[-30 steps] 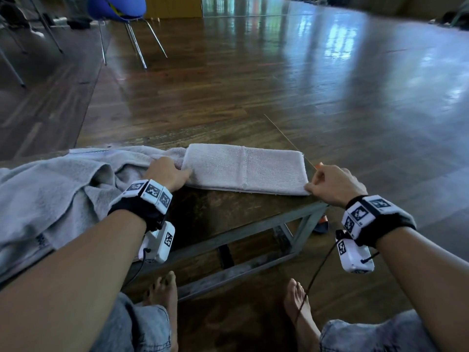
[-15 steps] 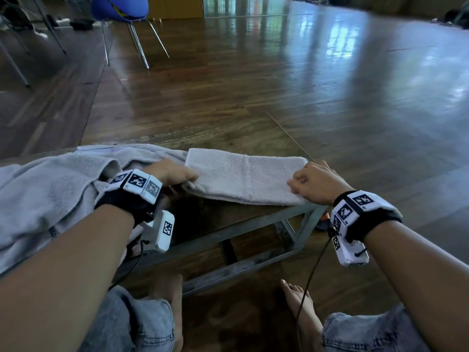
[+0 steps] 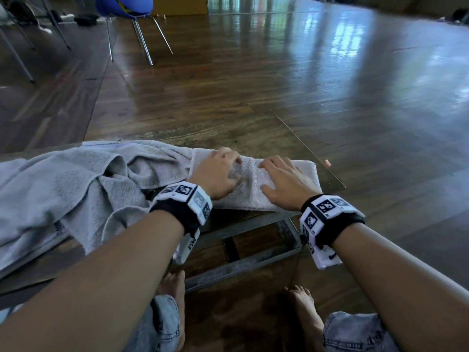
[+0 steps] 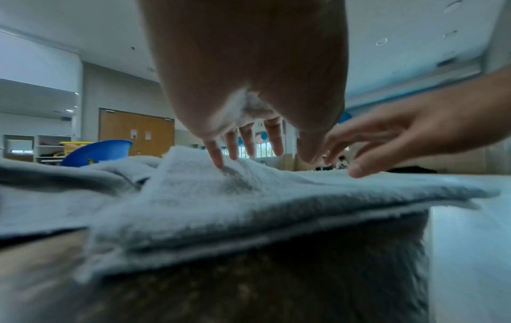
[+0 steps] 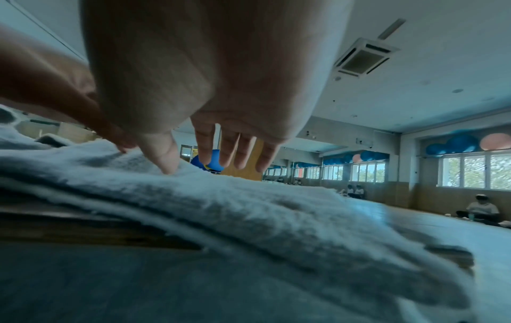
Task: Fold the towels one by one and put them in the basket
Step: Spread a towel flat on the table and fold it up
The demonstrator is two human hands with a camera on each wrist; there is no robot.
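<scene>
Both hands [image 3: 218, 174] [image 3: 284, 181] moved inward onto the folded towel [image 3: 253, 199], fingers spread flat, crumpled towels [image 3: 76, 189] alongside.

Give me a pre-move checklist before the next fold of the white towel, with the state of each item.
1. Both hands on the folded white towel: ok, left hand and right hand lie on it.
2. Fingers straight, no pinch: ok.
3. Towel lies flat on the table: ok.
4. Grey towel pile apart from it: not ok, it touches the left end.
5. Basket within reach: cannot tell, none in view.
</scene>
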